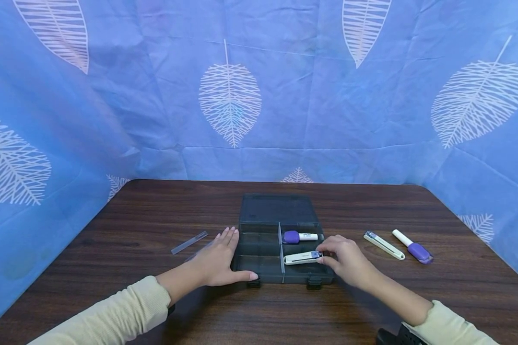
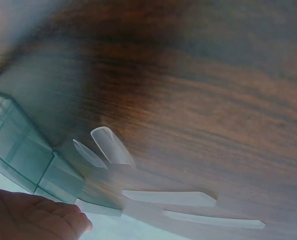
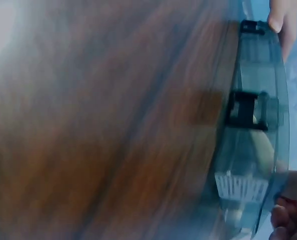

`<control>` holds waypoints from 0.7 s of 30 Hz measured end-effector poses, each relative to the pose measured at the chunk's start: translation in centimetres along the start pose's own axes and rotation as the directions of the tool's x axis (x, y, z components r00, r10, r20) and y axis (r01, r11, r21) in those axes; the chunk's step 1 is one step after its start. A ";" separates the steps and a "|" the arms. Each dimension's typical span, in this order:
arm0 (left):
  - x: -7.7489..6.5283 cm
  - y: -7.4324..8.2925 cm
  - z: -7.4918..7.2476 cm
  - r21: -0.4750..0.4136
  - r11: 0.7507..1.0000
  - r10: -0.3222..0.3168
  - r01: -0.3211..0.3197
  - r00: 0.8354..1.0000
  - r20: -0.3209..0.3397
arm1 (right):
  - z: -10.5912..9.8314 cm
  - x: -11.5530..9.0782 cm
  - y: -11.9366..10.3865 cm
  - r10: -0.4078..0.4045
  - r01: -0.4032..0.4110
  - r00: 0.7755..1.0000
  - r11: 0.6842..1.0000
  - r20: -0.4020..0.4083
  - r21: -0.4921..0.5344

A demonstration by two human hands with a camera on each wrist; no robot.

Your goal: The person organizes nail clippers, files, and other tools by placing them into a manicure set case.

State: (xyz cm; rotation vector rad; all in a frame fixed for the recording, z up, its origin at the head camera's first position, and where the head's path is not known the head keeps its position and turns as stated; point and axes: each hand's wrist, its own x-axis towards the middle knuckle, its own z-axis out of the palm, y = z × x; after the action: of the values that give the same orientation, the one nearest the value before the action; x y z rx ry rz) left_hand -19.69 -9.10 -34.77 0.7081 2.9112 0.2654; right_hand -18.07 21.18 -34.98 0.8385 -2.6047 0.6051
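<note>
A dark see-through compartment box [image 1: 259, 242] lies open at the table's middle, its lid [image 1: 274, 208] flat behind it. My left hand [image 1: 224, 256] rests flat against the box's left side, fingers straight and thumb along the front wall. My right hand [image 1: 328, 256] pinches the end of a white cutter [image 1: 300, 258] lying in the front right compartment. A purple-and-white marker [image 1: 300, 236] lies in the compartment behind it. In the right wrist view the box's front wall [image 3: 258, 150] with its black latches [image 3: 246, 107] shows, blurred.
To the right of the box lie a second white cutter [image 1: 384, 245] and a second purple-and-white marker [image 1: 413, 247]. Clear divider strips [image 2: 168, 197] lie on the dark wooden table [image 1: 155, 206] left of the box. Blue leaf-print cloth [image 1: 285, 120] walls the back and sides.
</note>
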 end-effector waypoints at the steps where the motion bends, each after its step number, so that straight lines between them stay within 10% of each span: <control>1: 0.0 0.0 0.0 -0.001 1.000 -0.001 0.001 1.000 0.001 | -0.1 0.1 0.0 -0.025 0.026 0.999 0.999 0.020 -0.046; 9: 0.0 0.1 -0.2 0.001 1.000 -0.005 0.005 1.000 0.008 | -0.5 1.2 -0.2 -0.143 0.198 0.970 0.934 0.196 -0.297; 21: 0.0 0.1 -0.1 -0.001 1.000 -0.004 0.004 1.000 0.009 | -0.3 1.8 -0.8 -0.073 0.164 0.962 0.925 0.264 -0.342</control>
State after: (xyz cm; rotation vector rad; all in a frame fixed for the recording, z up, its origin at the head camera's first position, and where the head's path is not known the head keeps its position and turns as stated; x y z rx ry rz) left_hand -19.68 -8.98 -34.68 0.7016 2.9039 0.2620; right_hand -18.92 19.92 -33.74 0.9895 -2.7321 -0.0220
